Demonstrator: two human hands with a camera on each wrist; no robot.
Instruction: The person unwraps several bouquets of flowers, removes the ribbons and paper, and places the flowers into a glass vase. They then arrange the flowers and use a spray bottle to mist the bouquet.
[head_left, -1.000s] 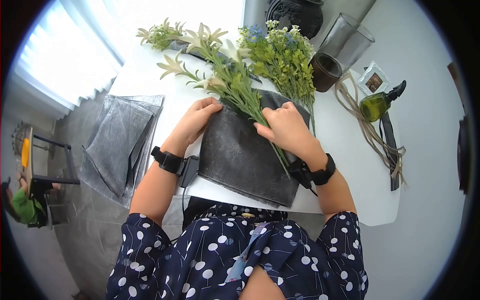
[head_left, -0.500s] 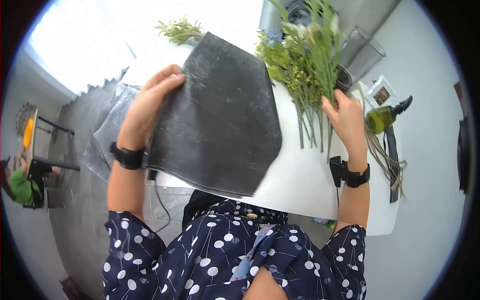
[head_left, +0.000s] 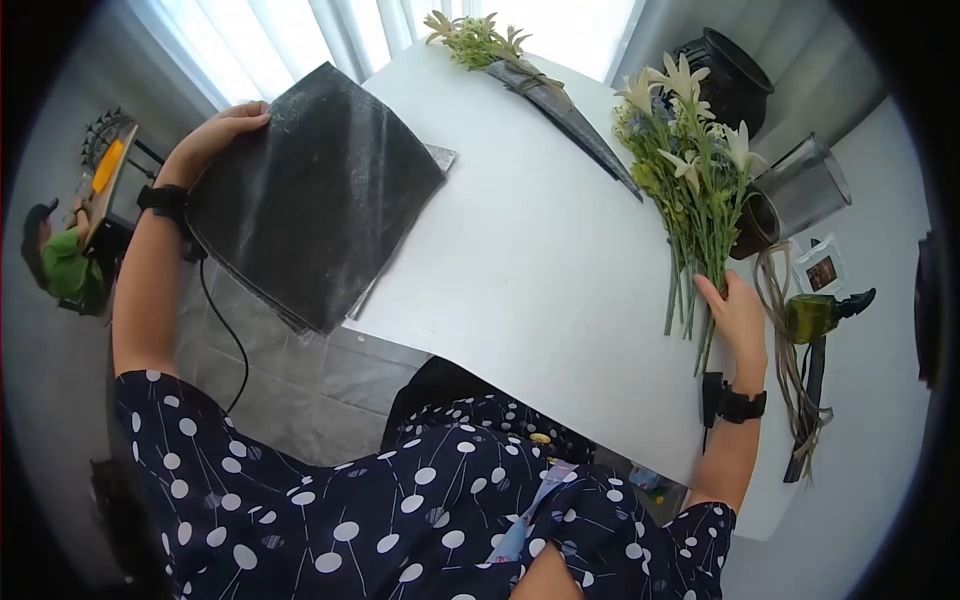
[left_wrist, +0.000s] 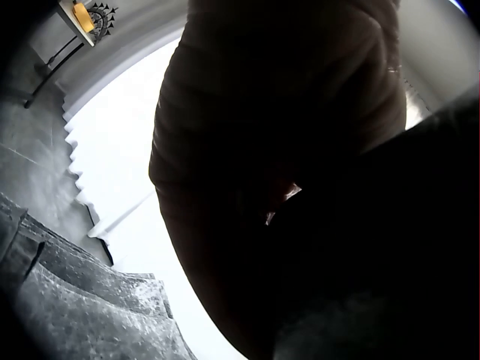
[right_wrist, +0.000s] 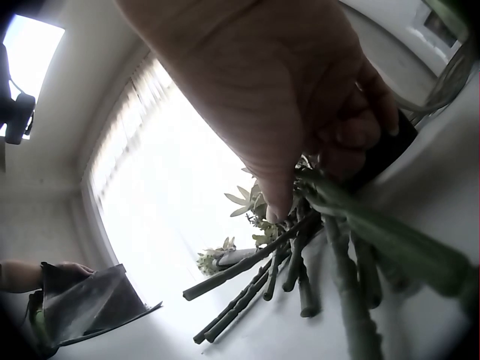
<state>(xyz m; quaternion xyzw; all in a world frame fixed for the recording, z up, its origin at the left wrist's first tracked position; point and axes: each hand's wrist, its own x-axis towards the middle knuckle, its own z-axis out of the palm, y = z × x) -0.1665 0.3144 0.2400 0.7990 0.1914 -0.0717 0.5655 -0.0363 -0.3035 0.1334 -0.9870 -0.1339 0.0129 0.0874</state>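
Note:
My left hand (head_left: 222, 138) grips the upper left edge of a stack of dark grey wrapping sheets (head_left: 320, 200), held up over the left side of the table. In the left wrist view the hand is in deep shadow, beside the dark sheet (left_wrist: 397, 255). On the right, my right hand (head_left: 742, 318) holds the white lilies (head_left: 690, 170) by their stems, low over the tabletop. The lilies lie over a bunch of green and blue flowers (head_left: 652, 180). In the right wrist view, thumb and curled fingers are around the green stems (right_wrist: 345, 277).
A wrapped bouquet (head_left: 535, 85) lies at the back of the white table (head_left: 520, 270). Along the right stand a glass vase (head_left: 810, 185), a photo frame (head_left: 820, 268) and a green spray bottle (head_left: 812, 318), near ribbon strands (head_left: 785, 370). A person in green (head_left: 65, 262) sits far left.
My left hand has lifted the sheets off the table's middle and carried them left. My right hand has taken the lilies to the right, onto the other flowers. The head view has turned.

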